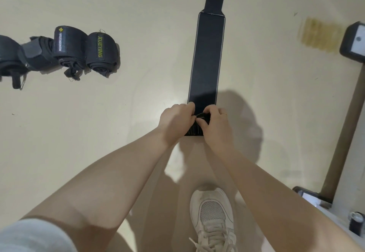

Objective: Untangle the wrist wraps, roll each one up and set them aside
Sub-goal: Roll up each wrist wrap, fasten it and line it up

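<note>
The risk here is a crooked start. Both hands are working the near end of the flat wrist wrap (206, 58), and if the first turns are not square to the strap, the roll will likely cone out sideways as it travels up the length. A second hazard is slack: should either grip ease, the elastic fabric would probably spring open and undo the small coil already formed. The thumb loop pinched at the core could also bunch and leave a lumpy centre.

The left hand (175, 122) has its fingers curled onto the left side of the strap's near end, and the right hand (216, 122), which wears a ring, pinches the small dark loop and the fold there with curled fingers. Both are grasping the wrap.

The wrap lies flat on the pale floor (138, 113), stretched straight away from the person. Its long axis runs from the hands toward the floor's far edge, tilted slightly to the right, with the narrower hook-and-loop tab (214, 3) as its far tip.

Well apart, toward the floor's left edge, sit the rolled wraps (87, 52), side by side and touching, one lettered XUEYING. A white sneaker (213, 218) stands near the bottom edge, and grey equipment (353, 42) lies along the right.
</note>
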### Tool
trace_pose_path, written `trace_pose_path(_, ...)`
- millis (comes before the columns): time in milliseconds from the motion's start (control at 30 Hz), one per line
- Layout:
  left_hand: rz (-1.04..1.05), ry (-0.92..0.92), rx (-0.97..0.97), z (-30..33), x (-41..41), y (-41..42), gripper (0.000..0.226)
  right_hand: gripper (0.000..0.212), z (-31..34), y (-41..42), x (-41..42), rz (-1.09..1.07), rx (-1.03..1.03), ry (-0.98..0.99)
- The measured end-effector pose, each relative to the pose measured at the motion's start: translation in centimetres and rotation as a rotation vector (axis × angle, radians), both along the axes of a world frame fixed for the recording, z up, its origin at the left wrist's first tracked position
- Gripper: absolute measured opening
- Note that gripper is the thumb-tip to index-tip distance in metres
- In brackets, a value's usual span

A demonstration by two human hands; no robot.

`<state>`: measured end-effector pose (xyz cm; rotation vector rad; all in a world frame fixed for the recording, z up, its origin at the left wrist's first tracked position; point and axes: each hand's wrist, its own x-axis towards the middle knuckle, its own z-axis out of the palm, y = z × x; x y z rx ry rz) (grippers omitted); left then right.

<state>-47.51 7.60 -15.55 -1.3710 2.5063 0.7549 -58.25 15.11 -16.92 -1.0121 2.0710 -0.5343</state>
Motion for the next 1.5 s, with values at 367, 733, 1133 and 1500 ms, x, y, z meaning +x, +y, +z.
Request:
trace_pose_path(367,-0.124,0.238,0.025,-1.2,1.1,0.9,0.023,0.016,-1.2,-0.6,-1.3,-0.018,-0.013,0.100)
trace_pose_path(733,-0.285,0.025,-0.164,-1.3,0.4,-0.8,0.037,0.040,-0.7,1.5,-2.7,0.677,-0.186,0.562)
trace_pose_path(1133,-0.090,0.199,0.089,-1.5,-0.4,-1.2,0.054,0.039,-0.1,-1.4,-4.8,0.230,0.188,-0.075)
trace_pose_path(1500,0.131,0.130,0.010,-1.8,-2.5,-1.8,0.031,0.023,-0.1,-0.5,-3.3,0.312,-0.255,0.415)
